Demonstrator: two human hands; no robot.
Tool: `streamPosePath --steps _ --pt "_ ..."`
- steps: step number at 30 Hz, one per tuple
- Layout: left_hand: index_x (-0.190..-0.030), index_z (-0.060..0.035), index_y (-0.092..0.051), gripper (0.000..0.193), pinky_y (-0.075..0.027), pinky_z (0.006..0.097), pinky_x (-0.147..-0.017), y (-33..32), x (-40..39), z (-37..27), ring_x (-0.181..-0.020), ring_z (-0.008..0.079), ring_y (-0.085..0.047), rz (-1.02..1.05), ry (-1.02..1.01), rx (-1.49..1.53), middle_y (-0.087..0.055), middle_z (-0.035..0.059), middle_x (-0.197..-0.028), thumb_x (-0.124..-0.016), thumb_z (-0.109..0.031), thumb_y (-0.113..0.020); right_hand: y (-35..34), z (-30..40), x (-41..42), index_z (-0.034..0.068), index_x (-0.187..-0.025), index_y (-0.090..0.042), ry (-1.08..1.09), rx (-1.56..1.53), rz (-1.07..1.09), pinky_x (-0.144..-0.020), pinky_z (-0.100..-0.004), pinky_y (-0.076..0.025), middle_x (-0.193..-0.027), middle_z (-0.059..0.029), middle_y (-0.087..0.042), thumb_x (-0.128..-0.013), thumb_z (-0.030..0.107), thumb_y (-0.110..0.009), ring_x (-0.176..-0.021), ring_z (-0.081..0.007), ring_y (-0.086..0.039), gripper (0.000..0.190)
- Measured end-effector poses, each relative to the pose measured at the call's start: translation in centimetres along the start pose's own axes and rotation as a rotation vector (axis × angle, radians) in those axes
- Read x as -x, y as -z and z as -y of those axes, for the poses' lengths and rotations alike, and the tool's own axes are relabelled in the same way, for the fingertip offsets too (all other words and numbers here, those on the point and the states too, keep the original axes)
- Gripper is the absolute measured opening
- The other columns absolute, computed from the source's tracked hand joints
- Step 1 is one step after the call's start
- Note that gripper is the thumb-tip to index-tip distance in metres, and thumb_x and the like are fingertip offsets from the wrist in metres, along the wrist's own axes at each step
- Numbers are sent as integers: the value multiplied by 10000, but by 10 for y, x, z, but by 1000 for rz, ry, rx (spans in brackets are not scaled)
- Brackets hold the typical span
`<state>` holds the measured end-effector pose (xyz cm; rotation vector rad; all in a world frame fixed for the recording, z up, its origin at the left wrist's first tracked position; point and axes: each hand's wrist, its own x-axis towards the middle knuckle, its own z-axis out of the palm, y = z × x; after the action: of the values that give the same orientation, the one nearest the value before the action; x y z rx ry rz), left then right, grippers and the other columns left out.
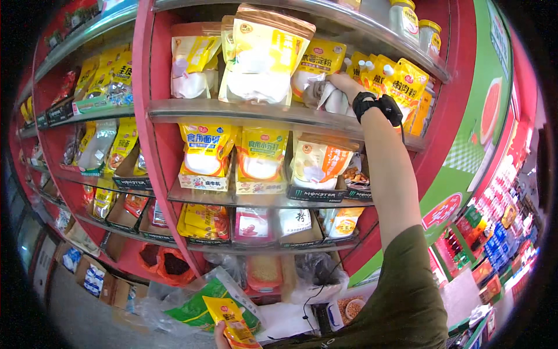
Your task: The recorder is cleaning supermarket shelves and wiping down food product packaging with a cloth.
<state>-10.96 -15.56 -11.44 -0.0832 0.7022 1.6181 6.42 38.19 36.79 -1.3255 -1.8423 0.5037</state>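
My right hand (pixel 342 87) reaches onto the upper glass shelf with a grey cloth bunched (pixel 324 94) under it, in front of a yellow starch pouch (pixel 321 56). Its fingers are partly hidden behind the wrist and the cloth. A black device is strapped on that wrist. To its right stand several yellow spouted pouches (pixel 407 85); on its left are large white-and-yellow powder bags (pixel 261 56). At the bottom edge my left hand (pixel 221 336) holds a yellow pouch (pixel 232 323) by its side, over a green-and-clear plastic bag (pixel 205 305).
Lower shelves (pixel 261 200) carry pouches in cardboard trays. Glass jars (pixel 405 22) stand above my right hand. Below are red bags of dark goods (pixel 174 264), open boxes (pixel 96 279) and a hanging black cable (pixel 307 305). A green panel (pixel 475 126) borders the right side.
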Motion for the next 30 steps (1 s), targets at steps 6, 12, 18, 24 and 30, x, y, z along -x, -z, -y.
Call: streamPosePath --steps 6,12,18,24,30 --pt "-1129 -78 -558 443 -520 366 -697 22 -12 13 -816 230 -614 2 48 43 -633 82 -964 -882 -445 -548 -7 17 6 -9 -1192 -562 205 11 -16 -852 -291 -451 -1144 -104 -623 -829 221 -644 -985 -192 -594 437" --pt "-1341 -88 -398 567 -516 400 -809 18 -14 20 -969 249 -600 33 -279 -75 -575 151 -1184 -899 -433 -481 -14 40 36 -14 -1058 -644 466 101 -164 -787 -330 -478 -963 -157 -678 -801 242 -660 -886 -214 -633 363" --pt "-1272 -34 -435 481 -508 388 -825 -4 -4 20 -956 255 -616 -3 -218 -57 -591 140 -1113 -877 -288 -537 42 40 134 -15 -956 -634 708 -66 -338 -640 -306 -471 -802 -90 -665 -816 190 -642 -692 -156 -593 249" --pt "-1327 -37 -398 595 -508 457 -834 -4 -11 25 -964 321 -618 77 -9 29 -579 188 -1161 -889 -432 -483 52 40 221 -13 -947 -622 719 -59 -374 -653 -225 -419 -795 -26 -635 -852 126 -626 -712 -83 -542 168" --pt "-1357 -35 -376 694 -498 498 -872 -33 -22 28 -1020 380 -595 171 5 8 -557 221 -1202 -863 -515 -462 85 8 287 8 -911 -590 565 -298 -415 -677 -212 -379 -787 3 -568 -869 107 -623 -725 -79 -489 113"
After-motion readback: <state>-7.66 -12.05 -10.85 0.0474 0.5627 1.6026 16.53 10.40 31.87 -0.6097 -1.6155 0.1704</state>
